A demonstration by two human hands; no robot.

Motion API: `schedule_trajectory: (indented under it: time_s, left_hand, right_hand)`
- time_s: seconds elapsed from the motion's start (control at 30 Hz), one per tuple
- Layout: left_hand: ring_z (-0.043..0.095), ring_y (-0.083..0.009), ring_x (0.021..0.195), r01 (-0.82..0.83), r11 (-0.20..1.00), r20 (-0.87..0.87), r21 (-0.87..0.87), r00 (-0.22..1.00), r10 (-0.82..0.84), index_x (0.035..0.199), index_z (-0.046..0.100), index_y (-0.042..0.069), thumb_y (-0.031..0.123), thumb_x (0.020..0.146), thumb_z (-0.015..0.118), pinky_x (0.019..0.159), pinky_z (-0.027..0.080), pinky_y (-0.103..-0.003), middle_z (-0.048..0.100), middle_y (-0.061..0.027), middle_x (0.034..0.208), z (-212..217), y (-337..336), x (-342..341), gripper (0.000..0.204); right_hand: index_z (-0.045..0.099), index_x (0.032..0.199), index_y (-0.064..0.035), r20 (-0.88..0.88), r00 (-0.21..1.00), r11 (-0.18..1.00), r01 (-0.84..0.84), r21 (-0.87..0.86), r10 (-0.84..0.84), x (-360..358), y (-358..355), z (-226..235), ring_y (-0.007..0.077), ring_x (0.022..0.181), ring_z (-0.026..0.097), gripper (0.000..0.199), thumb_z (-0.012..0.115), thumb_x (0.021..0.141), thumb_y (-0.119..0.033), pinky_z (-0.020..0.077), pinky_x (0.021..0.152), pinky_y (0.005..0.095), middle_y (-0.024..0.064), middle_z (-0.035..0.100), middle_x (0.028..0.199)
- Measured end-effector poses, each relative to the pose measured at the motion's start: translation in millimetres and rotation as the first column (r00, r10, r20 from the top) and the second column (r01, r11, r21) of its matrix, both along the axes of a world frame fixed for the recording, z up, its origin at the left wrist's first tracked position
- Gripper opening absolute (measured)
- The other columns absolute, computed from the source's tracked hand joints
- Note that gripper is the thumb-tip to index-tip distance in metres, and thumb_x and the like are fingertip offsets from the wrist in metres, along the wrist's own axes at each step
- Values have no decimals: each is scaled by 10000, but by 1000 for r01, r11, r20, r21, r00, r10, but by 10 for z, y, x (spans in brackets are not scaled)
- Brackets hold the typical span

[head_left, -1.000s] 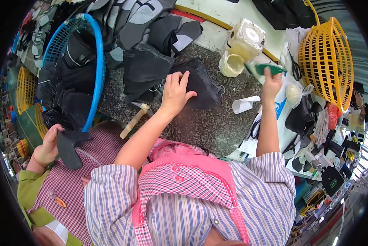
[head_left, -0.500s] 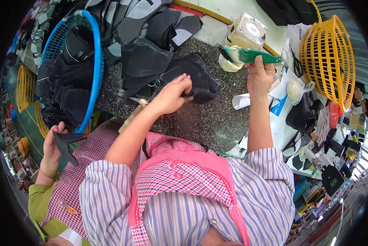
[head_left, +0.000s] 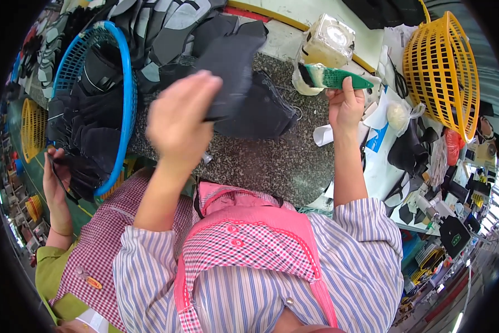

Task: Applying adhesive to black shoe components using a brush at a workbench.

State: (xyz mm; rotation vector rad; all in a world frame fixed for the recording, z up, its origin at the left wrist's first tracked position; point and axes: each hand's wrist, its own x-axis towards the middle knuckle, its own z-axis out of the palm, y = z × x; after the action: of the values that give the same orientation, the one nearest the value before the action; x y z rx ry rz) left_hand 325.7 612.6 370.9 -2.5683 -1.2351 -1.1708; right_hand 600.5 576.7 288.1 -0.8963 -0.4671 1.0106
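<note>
Working at a speckled stone slab (head_left: 271,161) in a crowded workshop, the person lifts the left hand (head_left: 180,119), fingers pinched shut on a flat black piece (head_left: 232,66). Half a second ago that hand pressed low on the slab. The right hand (head_left: 345,102) is wrapped tight around a green brush (head_left: 335,77) beside the glue jar (head_left: 321,47). Farther off sit a blue basket (head_left: 128,100) and a yellow basket (head_left: 438,66). A co-worker's hand (head_left: 55,180) holds dark pieces at left.

Bright, even light, soft shadows. Left hand (head_left: 180,119) motion-blurred above the speckled stone slab (head_left: 271,161); things beside the slab stay sharp. Strong fisheye bend, black vignette at rim.
</note>
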Motion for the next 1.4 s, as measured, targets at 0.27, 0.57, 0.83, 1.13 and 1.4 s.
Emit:
schedule_trajectory:
  time_s: [0.27, 0.57, 0.83, 1.13, 1.4]
  left_hand:
    - [510, -165, 703, 106, 958, -265, -265, 948, -178, 927, 589, 104, 136, 651, 504, 560, 413, -269, 568, -32, 919, -1070, -536, 288, 290]
    - [514, -162, 676, 134, 946, -212, -295, 956, -202, 917, 586, 86, 117, 632, 519, 547, 437, -252, 578, -30, 890, -1145, -460, 235, 295]
    - [517, -168, 681, 140, 935, -165, -325, 965, -202, 900, 592, 96, 84, 612, 536, 560, 449, -258, 576, -26, 885, -1149, -481, 255, 293]
    - [517, -182, 697, 130, 918, -143, -374, 970, -195, 893, 595, 95, 34, 573, 552, 589, 462, -271, 568, -22, 868, -1113, -435, 280, 329]
    - [528, -234, 702, 128, 901, -89, -414, 980, -180, 893, 605, 92, 27, 558, 592, 617, 461, -294, 572, -42, 855, -1075, -402, 294, 341]
  right_hand:
    - [553, 770, -18, 526, 691, 852, -269, -449, 496, -389, 81, -105, 84, 507, 497, 70, 558, 780, -87, 387, 470, 205, 27, 558, 643]
    - [574, 772, -18, 432, 615, 741, -442, -505, 660, -272, -65, 54, 63, 500, 483, 37, 557, 756, -47, 386, 454, 206, 8, 553, 634]
    - [584, 795, -16, 614, 529, 810, -365, -459, 586, -293, 60, -4, 58, 505, 472, 55, 580, 749, -45, 377, 468, 194, -12, 544, 628]
    - [564, 795, -9, 595, 445, 741, -347, -574, 669, -329, -333, -98, 71, 511, 490, 58, 547, 748, -40, 390, 457, 202, 3, 532, 607]
    - [547, 798, 13, 484, 737, 862, -269, -431, 472, -471, -445, 46, 91, 505, 501, 62, 545, 762, -38, 403, 465, 224, 42, 564, 675]
